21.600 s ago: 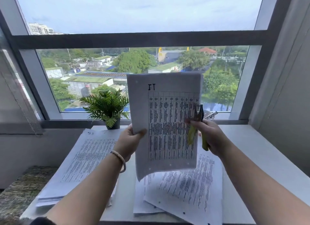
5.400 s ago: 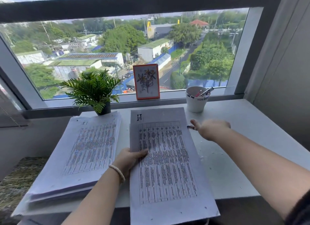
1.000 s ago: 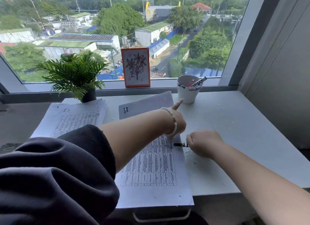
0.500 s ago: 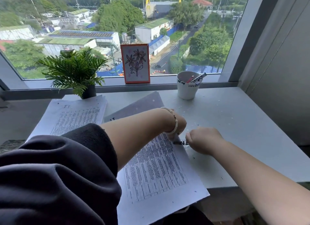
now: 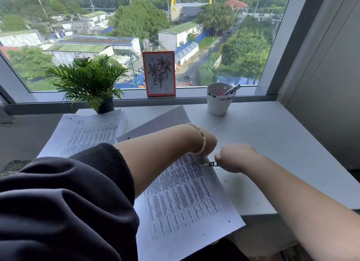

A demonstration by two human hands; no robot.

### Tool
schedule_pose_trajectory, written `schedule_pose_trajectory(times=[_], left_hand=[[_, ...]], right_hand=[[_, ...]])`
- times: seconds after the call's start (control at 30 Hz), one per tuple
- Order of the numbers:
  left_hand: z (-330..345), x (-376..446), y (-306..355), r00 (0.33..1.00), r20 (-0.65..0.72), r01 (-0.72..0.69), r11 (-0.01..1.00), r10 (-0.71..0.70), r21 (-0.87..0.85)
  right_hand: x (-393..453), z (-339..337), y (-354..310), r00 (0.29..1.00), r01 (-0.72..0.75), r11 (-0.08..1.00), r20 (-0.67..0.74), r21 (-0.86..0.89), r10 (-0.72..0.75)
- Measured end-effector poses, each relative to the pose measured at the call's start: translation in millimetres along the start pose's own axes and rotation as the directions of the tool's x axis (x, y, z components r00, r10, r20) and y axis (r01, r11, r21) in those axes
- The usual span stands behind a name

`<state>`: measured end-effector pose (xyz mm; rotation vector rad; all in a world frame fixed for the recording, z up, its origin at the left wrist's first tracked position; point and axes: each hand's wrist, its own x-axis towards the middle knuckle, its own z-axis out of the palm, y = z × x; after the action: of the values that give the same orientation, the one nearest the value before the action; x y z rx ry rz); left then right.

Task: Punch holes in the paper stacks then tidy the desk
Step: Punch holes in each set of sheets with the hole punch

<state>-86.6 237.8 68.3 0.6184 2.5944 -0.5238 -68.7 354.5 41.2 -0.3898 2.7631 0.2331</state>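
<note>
A printed paper stack [image 5: 185,198] lies askew on the white desk [image 5: 272,140], its near corner hanging over the front edge. My left arm crosses over it. My left hand [image 5: 209,143], with a bead bracelet at the wrist, is curled at the stack's right edge; its fingers are hidden. My right hand [image 5: 235,157] is a fist around a hole punch. Only the punch's metal jaws [image 5: 209,164] show, closed over the sheet's right margin. A second paper stack [image 5: 91,132] rests at the left.
A potted fern [image 5: 87,79] stands behind the left stack. A framed flower drawing [image 5: 159,73] leans on the window sill. A white cup [image 5: 217,105] holding markers sits at the back. Tiny paper dots [image 5: 210,122] litter the desk. A grey wall closes the right side.
The middle stack has turned, its near end swinging right over the desk edge. My left forefinger, earlier stretched out, is curled in. Both hands stay at the stack's right edge.
</note>
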Motion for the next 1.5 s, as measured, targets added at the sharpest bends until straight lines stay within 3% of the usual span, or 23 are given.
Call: schedule_pose_trajectory(times=[0.3, 0.67, 0.8, 0.93, 1.03, 1.17, 1.3, 1.5], left_hand=[[-3.8, -11.0, -5.2, 0.996, -0.036, -0.079, 0.992, 0.083, 0.102], [-13.4, -15.5, -46.3, 0.993, -0.108, -0.019, 0.974, 0.045, 0.228], [-20.4, -12.4, -59.3, 0.989, -0.149, 0.027, 0.989, -0.004, 0.148], [-27.3, -13.5, -63.4, 0.995, -0.089, 0.047, 0.997, -0.043, 0.054], [-30.6, -17.5, -58.8, 0.996, 0.029, 0.087, 0.995, -0.085, -0.049], [-12.7, -13.7, -28.0, 1.000, 0.005, 0.025, 0.995, -0.026, 0.099], [3.8, -0.1, 4.9, 0.991, 0.041, -0.133, 0.985, 0.129, 0.107], [6.2, 6.6, 11.3, 0.988, 0.012, -0.155, 0.985, 0.154, 0.075]], right_hand=[[-4.5, -3.5, -0.8, 0.999, 0.025, 1.000, -0.027, 0.011, -0.025], [-18.5, 11.9, 14.1, 0.992, 0.035, 0.999, 0.118, 0.000, -0.035], [-19.9, 13.2, 18.7, 0.992, 0.050, 0.998, 0.114, 0.029, -0.053], [-19.4, 13.7, 21.1, 0.994, 0.088, 0.995, 0.069, -0.037, -0.086], [-15.2, 19.9, 22.7, 0.993, 0.115, 0.989, 0.013, -0.097, -0.115], [-11.0, 27.9, 25.3, 0.996, 0.087, 0.992, -0.008, -0.093, -0.088], [-11.1, 29.7, 26.8, 0.991, 0.083, 0.991, -0.095, -0.105, -0.093], [-11.8, 35.9, 27.5, 0.980, 0.106, 0.983, -0.153, -0.149, -0.129]])
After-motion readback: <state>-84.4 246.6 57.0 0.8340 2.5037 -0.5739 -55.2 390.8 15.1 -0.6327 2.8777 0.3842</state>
